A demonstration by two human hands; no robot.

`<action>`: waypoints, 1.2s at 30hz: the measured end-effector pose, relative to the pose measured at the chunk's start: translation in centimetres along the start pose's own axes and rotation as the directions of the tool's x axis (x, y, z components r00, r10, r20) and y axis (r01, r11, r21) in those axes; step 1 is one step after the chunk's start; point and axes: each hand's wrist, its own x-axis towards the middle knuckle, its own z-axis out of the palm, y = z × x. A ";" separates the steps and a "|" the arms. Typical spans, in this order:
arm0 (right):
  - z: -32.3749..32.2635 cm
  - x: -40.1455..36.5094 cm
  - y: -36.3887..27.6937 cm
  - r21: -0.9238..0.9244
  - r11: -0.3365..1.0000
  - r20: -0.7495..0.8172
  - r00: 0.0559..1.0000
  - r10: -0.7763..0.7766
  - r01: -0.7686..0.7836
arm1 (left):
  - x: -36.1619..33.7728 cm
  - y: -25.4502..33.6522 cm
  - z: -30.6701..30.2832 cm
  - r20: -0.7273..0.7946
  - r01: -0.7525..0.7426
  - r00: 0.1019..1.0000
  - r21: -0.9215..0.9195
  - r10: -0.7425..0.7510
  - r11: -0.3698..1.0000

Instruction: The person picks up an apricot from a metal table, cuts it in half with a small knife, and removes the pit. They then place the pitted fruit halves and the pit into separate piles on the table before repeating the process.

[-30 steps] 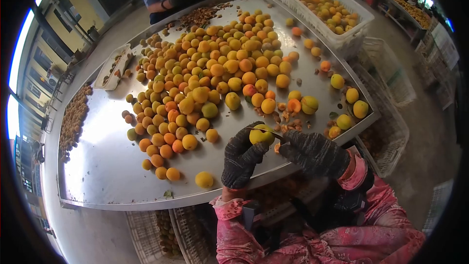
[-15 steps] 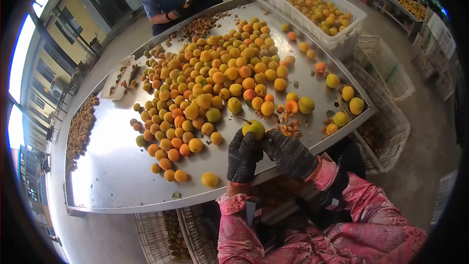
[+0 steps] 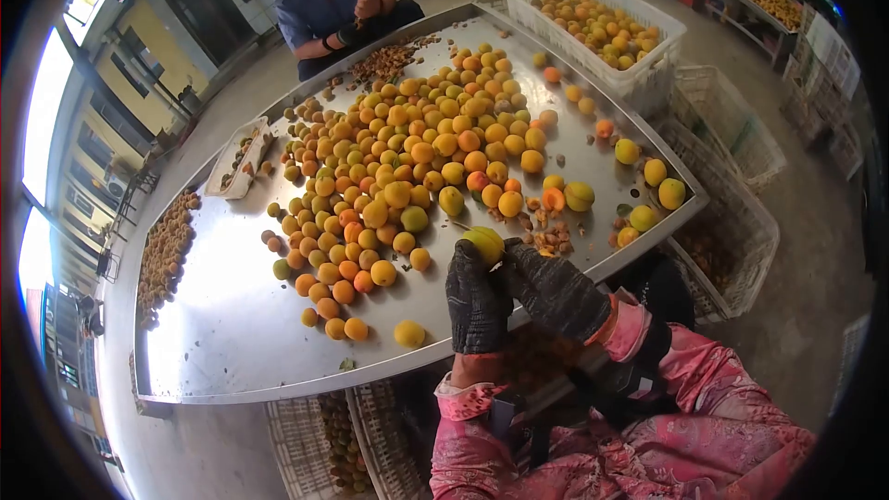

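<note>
A green-yellow fruit (image 3: 484,245) with a thin stem is held up over the near edge of the metal table (image 3: 231,343). My left hand (image 3: 478,301), in a dark knit glove, has its fingers closed round the fruit from below. Gloved the same way, my right hand (image 3: 556,292) pinches the fruit's right side. Behind my hands lies a large heap of orange and yellow fruits (image 3: 398,148). Just beyond the right hand are small brown pits (image 3: 553,236) and an opened orange fruit (image 3: 553,199).
A person (image 3: 333,0) in blue stands at the far side. A white crate of fruit (image 3: 602,28) is at the upper right, a small white tray (image 3: 239,162) at the left. Brown pits (image 3: 167,250) line the left edge. Crates (image 3: 732,213) stand beside and below the table.
The view has shifted slightly, so the table contents appear displaced. Both hands still hold the fruit, which now appears tilted a little differently.
</note>
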 end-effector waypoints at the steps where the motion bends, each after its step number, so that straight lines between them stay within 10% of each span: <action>1: -0.7 -0.1 0.4 0.001 1.000 -0.002 1.000 -0.001 0.001 | 0.1 0.4 -1.2 0.001 -0.002 1.000 0.001 0.002 1.000; 3: -2.4 0.0 1.4 -0.411 0.758 0.245 0.862 -0.443 0.506 | 0.8 2.1 -4.0 0.224 0.412 0.857 0.242 -0.464 0.879; 4: -2.7 0.2 1.4 -0.408 0.762 0.243 0.864 -0.440 0.503 | 0.5 2.0 -3.8 0.222 0.415 0.855 0.246 -0.468 0.876; 6: -3.4 0.9 1.2 -0.370 0.716 0.344 0.803 -0.486 0.592 | 0.2 1.8 -2.9 0.227 -0.045 0.974 0.273 -0.019 0.961; 8: -3.0 0.9 0.5 -0.367 0.777 0.322 0.853 -0.411 0.512 | 0.1 1.4 -2.8 0.175 0.194 0.963 0.070 -0.204 0.978; 10: -1.8 0.7 -0.7 -0.359 0.830 0.300 0.895 -0.331 0.427 | 0.2 -1.3 -2.0 0.273 -0.556 0.816 0.613 0.509 0.562; 11: -0.9 0.4 -1.5 -0.177 0.966 0.153 0.975 -0.160 0.186 | -0.8 0.6 -0.7 0.036 -0.162 0.985 0.494 0.166 0.854; 12: -0.6 0.1 -1.8 0.045 0.997 0.043 0.998 0.053 -0.055 | -0.6 0.8 0.0 0.041 -0.166 0.985 0.489 0.168 0.856; 13: -0.5 -0.2 -1.4 -0.016 0.999 0.033 0.999 0.032 -0.032 | -0.3 0.9 0.5 -0.084 0.102 0.991 -0.034 -0.105 0.994; 14: -0.7 -0.4 -0.8 -0.014 0.999 0.034 0.999 0.034 -0.034 | -0.3 1.1 0.7 -0.049 0.304 0.917 -0.556 -0.396 0.773; 16: -1.6 -0.4 0.4 -0.254 0.909 0.161 0.941 -0.297 0.331 | -1.0 1.7 -0.7 0.044 0.323 0.944 -0.325 -0.327 0.889; 20: -3.3 0.7 -0.4 -0.084 0.996 0.276 0.961 -0.010 0.035 | -0.6 2.3 -2.4 0.216 0.212 0.946 0.155 -0.243 0.965; 22: -3.3 0.7 0.6 -0.401 0.693 0.270 0.801 -0.535 0.599 | -0.8 2.4 -2.2 0.197 0.150 0.963 0.173 -0.183 0.974; 25: -1.0 0.3 -0.7 -0.106 0.983 0.054 0.988 -0.146 0.151 | -1.2 2.8 -0.1 -0.063 0.195 0.978 -0.042 -0.197 0.980; 28: -0.3 -0.5 -0.7 -0.022 0.994 -0.042 0.993 -0.107 0.106 | -1.0 1.7 1.1 -0.157 -0.021 0.988 -0.028 0.016 0.999; 36: -3.0 0.3 -1.5 -0.196 0.980 0.211 0.977 0.014 0.029 | 0.0 2.9 -0.9 0.081 0.177 0.978 0.167 -0.192 0.970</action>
